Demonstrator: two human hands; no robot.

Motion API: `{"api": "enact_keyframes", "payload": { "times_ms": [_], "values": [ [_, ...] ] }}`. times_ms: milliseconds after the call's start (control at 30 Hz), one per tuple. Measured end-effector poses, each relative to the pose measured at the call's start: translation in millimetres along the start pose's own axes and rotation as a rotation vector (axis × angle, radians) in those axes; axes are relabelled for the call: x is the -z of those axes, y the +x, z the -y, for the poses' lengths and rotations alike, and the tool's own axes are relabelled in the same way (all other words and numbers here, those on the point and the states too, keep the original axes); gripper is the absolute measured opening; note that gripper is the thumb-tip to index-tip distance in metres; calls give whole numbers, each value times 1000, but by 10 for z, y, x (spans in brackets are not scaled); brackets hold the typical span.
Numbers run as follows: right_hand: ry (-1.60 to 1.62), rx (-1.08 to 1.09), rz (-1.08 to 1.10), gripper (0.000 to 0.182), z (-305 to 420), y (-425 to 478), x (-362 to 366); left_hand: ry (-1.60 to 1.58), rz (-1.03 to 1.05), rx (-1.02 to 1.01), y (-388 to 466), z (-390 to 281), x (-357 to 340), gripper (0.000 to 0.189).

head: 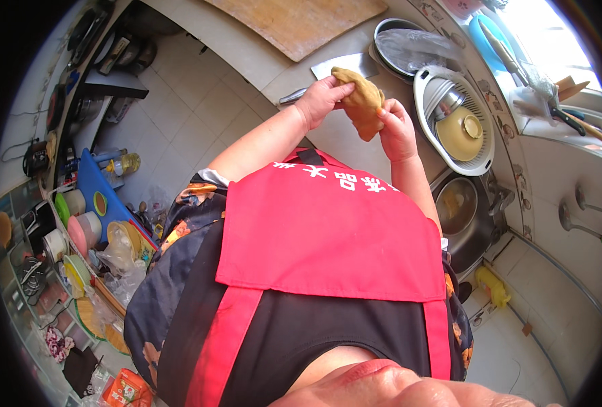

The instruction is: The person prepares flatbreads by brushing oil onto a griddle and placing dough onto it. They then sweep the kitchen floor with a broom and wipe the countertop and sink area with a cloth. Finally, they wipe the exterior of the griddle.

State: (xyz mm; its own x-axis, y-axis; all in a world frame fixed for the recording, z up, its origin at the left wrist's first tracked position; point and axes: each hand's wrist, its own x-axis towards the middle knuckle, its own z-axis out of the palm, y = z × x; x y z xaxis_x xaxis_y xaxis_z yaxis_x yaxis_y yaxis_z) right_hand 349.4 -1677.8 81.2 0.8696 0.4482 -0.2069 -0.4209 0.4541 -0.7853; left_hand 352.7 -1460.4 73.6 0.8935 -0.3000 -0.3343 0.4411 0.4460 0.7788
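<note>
Both hands hold up a limp, yellow-brown piece of what looks like dough (360,104) above the counter (331,135). My left hand (323,99) pinches its upper left side between thumb and fingers. At its right edge, my right hand (397,129) grips with thumb and fingertips. A cleaver (339,66) lies flat on the counter just beyond the dough, its metal handle partly behind my left hand. Farther off is a large wooden cutting board (306,25).
Right of my hands, a metal basin (395,24) holds a plastic bag. A white draining basket (423,122) contains bowls, beside a sink (466,244) with a metal bowl in it. Knives (568,121) rest on the windowsill. Cluttered shelves (56,193) stand at left.
</note>
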Motion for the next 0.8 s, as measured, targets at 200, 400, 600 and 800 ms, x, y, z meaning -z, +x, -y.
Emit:
{"api": "enact_keyframes", "payload": {
  "times_ms": [200,400,600,800],
  "values": [
    [-7,124,-135,15,189,-226,258,19,-237,-164,-79,-172,-21,36],
    [-131,3,-119,33,193,-368,172,-20,-62,-210,-71,64,-214,23],
    [-75,-39,-49,64,-16,-186,21,-280,175,-175,-209,-171,-408,37],
    [114,-108,-74,63,-150,52,-51,-215,396,-50,-164,192,-523,36]
  ]
}}
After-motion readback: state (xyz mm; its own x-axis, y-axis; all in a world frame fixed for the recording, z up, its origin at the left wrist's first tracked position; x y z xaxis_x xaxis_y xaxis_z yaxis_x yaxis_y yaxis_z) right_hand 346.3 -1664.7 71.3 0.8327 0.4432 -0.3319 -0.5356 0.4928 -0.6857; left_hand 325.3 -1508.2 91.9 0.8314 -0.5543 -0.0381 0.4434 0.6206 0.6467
